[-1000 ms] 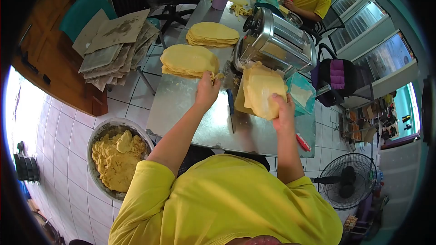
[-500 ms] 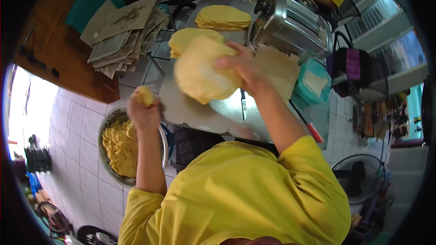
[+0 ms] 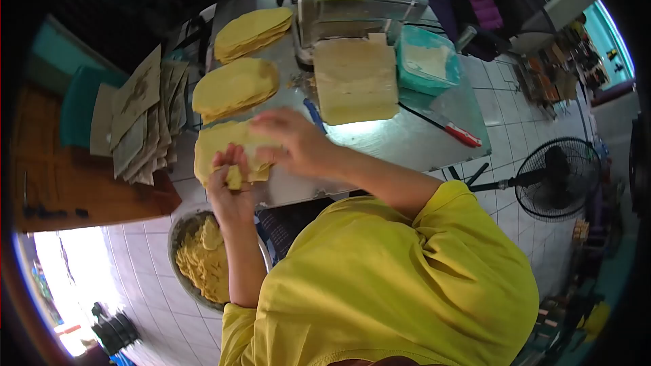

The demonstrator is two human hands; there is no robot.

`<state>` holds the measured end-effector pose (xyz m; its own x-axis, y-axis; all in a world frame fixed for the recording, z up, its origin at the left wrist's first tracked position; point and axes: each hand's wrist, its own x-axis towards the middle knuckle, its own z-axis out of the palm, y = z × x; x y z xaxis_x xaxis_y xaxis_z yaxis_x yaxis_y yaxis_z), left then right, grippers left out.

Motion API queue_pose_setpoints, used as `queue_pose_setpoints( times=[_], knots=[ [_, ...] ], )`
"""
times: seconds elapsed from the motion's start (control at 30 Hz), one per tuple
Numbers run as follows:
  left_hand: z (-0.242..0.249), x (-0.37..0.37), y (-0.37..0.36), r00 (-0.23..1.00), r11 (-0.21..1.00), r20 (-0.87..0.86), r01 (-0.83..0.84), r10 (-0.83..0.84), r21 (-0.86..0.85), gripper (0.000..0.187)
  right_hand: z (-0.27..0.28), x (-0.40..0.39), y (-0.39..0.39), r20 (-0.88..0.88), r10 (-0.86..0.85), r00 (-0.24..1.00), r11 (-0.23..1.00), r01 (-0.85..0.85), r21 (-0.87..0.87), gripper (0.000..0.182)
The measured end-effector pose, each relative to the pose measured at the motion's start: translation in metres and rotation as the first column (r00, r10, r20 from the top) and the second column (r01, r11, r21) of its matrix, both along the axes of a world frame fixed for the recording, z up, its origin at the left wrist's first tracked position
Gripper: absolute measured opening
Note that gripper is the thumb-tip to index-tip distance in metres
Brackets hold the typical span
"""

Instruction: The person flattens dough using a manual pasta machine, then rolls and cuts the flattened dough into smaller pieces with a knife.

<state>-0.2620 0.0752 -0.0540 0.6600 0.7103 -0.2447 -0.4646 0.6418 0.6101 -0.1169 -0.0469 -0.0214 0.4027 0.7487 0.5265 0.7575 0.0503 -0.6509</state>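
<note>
Since half a second ago, the sheets of dough (image 3: pixel 211 144) have come down from the air, where our right hand (image 3: pixel 298 142) carried them, onto the table (image 3: pixel 420 152); our left hand (image 3: pixel 232 202) has moved from near the bowl (image 3: pixel 178 237) to beside them.

Nearest to us, at eight o'clock, the bowl stands close by the table's edge, probably so that we can reach the lump of dough (image 3: pixel 203 268) easily. At nine o'clock, our left hand keeps its fingers bent around a small piece of dough (image 3: pixel 234 177), perhaps to keep this scrap away from the sheets. Our right hand has its fingers apart over the sheets; because of blur we cannot tell whether it touches them. The sheets lie flat near the table's edge, seemingly so that they do not fold.

Farther, at three o'clock, is a red-handled knife (image 3: pixel 462 135); toward twelve, a blue-handled knife (image 3: pixel 315 115) lies beside the board (image 3: pixel 356 85). At ten and eleven, two more stacks (image 3: pixel 234 88) stand apart, maybe so they do not stick together. The tub (image 3: pixel 427 61) of white powder, at half past one, sits close to the rolling machine (image 3: pixel 363 0) at twelve, we think for dusting.
</note>
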Motion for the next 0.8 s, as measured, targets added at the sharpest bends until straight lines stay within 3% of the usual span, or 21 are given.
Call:
queue_pose_setpoints(
  times=[0.03, 0.07, 0.17, 0.23, 0.27, 0.3, 0.37, 0.4, 0.43, 0.5, 0.53, 0.57, 0.63, 0.67, 0.73, 0.8],
  knots=[
    [0.008, 0.017, -0.016, 0.994, 0.999, -0.104, 0.025, -0.022, 0.027, 0.033, 0.001, -0.011, 0.0, 0.079, 0.038, 0.996, 0.996, -0.044, 0.083, 0.038],
    [0.015, 0.028, -0.028, 0.994, 0.999, -0.099, 0.038, -0.034, 0.033, 0.033, 0.002, -0.019, 0.0, 0.162, 0.072, 0.984, 0.982, -0.099, 0.161, 0.039],
    [0.037, 0.054, -0.059, 0.956, 0.958, 0.143, 0.27, -0.255, -0.095, 0.05, -0.003, -0.024, 0.001, 0.157, -0.089, 0.984, 0.973, 0.052, 0.226, 0.041],
    [0.047, 0.066, -0.069, 0.877, 0.893, 0.308, 0.426, -0.368, -0.147, 0.061, 0.001, -0.011, -0.004, 0.145, -0.152, 0.978, 0.945, 0.1, 0.31, 0.031],
    [0.05, 0.069, -0.07, 0.873, 0.878, 0.227, 0.464, -0.432, -0.117, 0.081, 0.001, -0.001, -0.01, 0.171, -0.121, 0.978, 0.951, 0.065, 0.302, 0.021],
    [0.044, 0.072, -0.07, 0.872, 0.879, 0.228, 0.465, -0.434, -0.104, 0.081, 0.002, 0.01, -0.013, 0.2, -0.088, 0.976, 0.955, 0.026, 0.294, 0.015],
    [0.035, 0.079, -0.074, 0.551, 0.659, 0.664, 0.743, -0.505, -0.116, 0.078, 0.008, 0.031, -0.014, 0.205, -0.147, 0.968, 0.922, 0.059, 0.382, 0.026],
    [0.048, 0.081, -0.084, 0.771, 0.768, 0.276, 0.624, -0.574, -0.146, 0.078, 0.01, 0.042, -0.016, 0.155, -0.183, 0.971, 0.907, 0.106, 0.406, 0.029],
    [0.049, 0.086, -0.086, 0.772, 0.773, 0.277, 0.62, -0.572, -0.133, 0.078, 0.012, 0.053, -0.018, 0.101, -0.218, 0.971, 0.891, 0.155, 0.426, 0.032],
    [0.05, 0.096, -0.087, 0.649, 0.675, 0.195, 0.726, -0.735, 0.132, 0.08, 0.019, 0.079, -0.026, -0.098, -0.238, 0.966, 0.883, 0.258, 0.392, 0.031],
    [0.057, 0.099, -0.09, 0.704, 0.706, 0.079, 0.689, -0.705, 0.16, 0.082, 0.024, 0.091, -0.031, -0.237, -0.259, 0.936, 0.88, 0.33, 0.341, 0.03],
    [0.056, 0.107, -0.086, 0.711, 0.713, 0.08, 0.683, -0.699, 0.162, 0.082, 0.043, 0.103, -0.042, -0.189, -0.283, 0.94, 0.861, 0.335, 0.383, 0.03],
    [0.054, 0.132, -0.069, 0.831, 0.748, -0.121, 0.544, -0.543, 0.38, 0.075, 0.083, 0.136, -0.056, -0.049, -0.379, 0.924, 0.767, 0.343, 0.542, 0.034],
    [0.059, 0.145, -0.062, 0.873, 0.735, -0.218, 0.486, -0.437, 0.473, 0.071, 0.103, 0.151, -0.07, -0.041, -0.519, 0.854, 0.783, 0.494, 0.378, 0.04],
    [0.063, 0.179, -0.045, 0.905, 0.667, -0.348, 0.418, -0.246, 0.616, 0.066, 0.133, 0.204, -0.074, 0.065, -0.631, 0.773, 0.707, 0.538, 0.46, 0.046],
    [0.055, 0.213, -0.029, 0.909, 0.628, -0.383, 0.397, -0.167, 0.669, 0.065, 0.141, 0.255, -0.071, 0.309, -0.699, 0.645, 0.711, 0.578, 0.401, 0.044]
  ],
)
